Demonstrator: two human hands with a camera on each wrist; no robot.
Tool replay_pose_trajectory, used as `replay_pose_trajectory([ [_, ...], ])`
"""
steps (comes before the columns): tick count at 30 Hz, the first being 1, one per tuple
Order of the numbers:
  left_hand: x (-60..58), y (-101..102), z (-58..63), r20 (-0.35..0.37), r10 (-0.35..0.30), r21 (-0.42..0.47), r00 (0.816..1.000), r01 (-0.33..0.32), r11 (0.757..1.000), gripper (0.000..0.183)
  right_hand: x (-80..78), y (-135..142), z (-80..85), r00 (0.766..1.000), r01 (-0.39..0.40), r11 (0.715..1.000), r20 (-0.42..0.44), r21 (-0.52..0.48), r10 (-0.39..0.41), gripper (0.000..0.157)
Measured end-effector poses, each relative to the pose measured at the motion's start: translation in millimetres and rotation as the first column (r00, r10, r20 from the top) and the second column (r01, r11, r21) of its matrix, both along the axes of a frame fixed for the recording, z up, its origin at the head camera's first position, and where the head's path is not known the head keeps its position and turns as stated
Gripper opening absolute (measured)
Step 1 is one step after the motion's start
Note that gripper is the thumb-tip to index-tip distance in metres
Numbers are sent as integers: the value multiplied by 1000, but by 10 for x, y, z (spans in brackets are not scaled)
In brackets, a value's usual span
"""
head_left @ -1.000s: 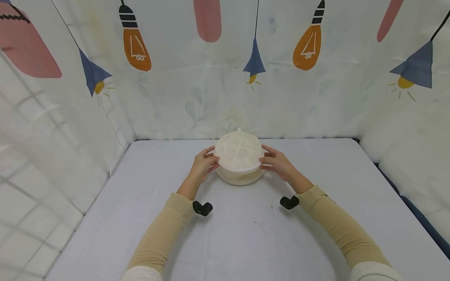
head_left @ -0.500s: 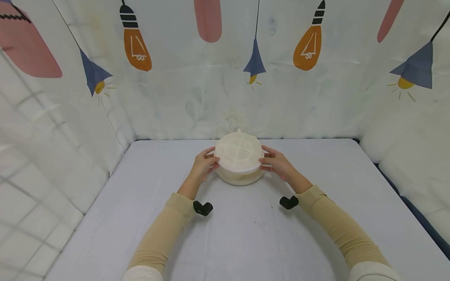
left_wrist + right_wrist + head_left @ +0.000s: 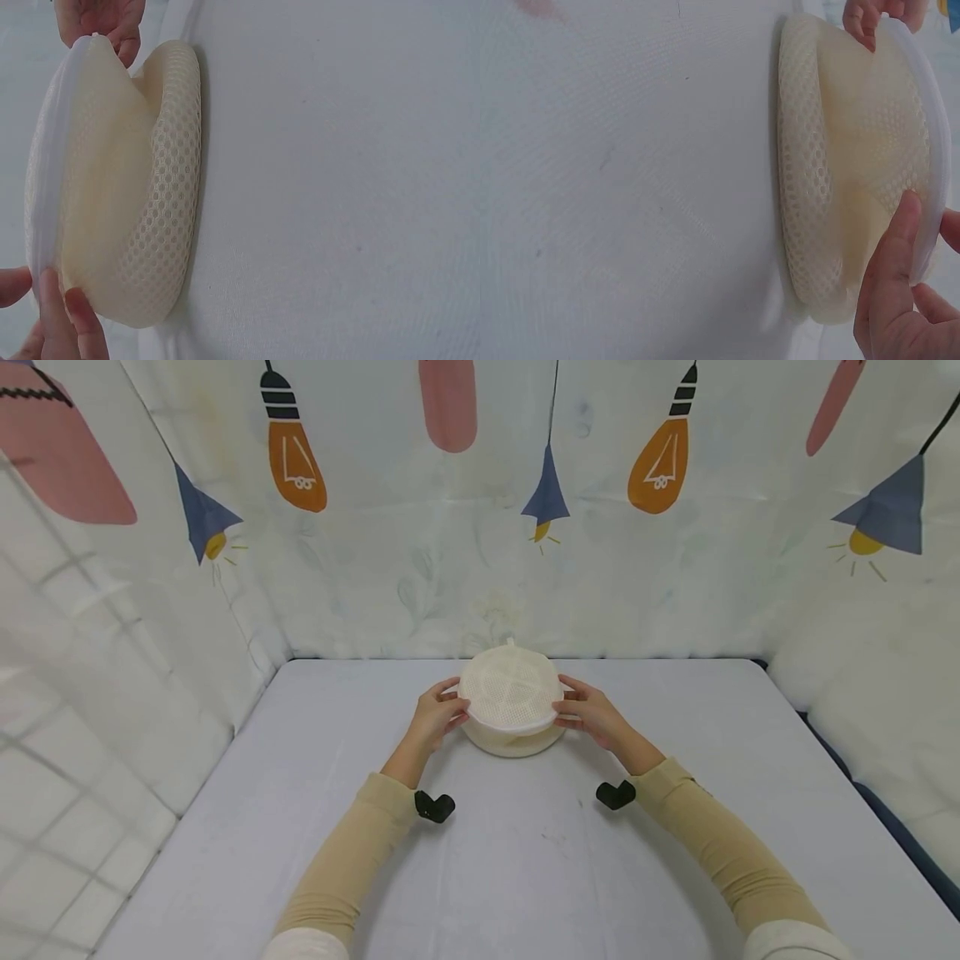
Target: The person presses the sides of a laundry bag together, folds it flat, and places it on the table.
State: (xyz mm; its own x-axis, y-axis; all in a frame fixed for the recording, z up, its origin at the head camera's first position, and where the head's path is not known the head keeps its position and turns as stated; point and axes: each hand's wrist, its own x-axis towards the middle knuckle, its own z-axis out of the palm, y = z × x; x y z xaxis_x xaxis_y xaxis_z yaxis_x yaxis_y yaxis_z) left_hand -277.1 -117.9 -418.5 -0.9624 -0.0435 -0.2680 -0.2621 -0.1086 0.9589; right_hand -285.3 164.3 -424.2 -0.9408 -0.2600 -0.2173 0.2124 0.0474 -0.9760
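- The bag [image 3: 512, 689], round and cream mesh, is on the table [image 3: 517, 860], near the middle of its far edge.
- Its base rests on the cloth; its white rim [image 3: 52, 142] stands above it, and the side between them sags inward in a fold.
- The left hand [image 3: 437, 714] pinches the rim on the left side, thumb on one face and fingers on the other, only slightly parted.
- The right hand [image 3: 592, 710] pinches the rim on the opposite side in the same way, a finger laid along the mesh just beneath it.
- A small tab [image 3: 511, 642] sticks up at the bag's far side.
- Both arms reach forward in tan sleeves [image 3: 341, 860], with a black piece [image 3: 435, 807] beside each cuff.
- Behind the table hangs a pale wall cloth [image 3: 360, 577] printed with orange bulbs [image 3: 657, 464] and blue lamps [image 3: 546, 493].
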Motion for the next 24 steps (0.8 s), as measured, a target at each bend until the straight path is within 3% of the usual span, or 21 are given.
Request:
replay_pose_trajectory([
  [15,-21,26,-32,-14,41,-41,999,-41,998,58,-27,-12,-17,1000,1,999,12,33,-1,74],
  [24,-23,39,-53,-22,42,-56,999,-44,997,58,-59,-6,-27,1000,-1,995,20,103,-1,75],
])
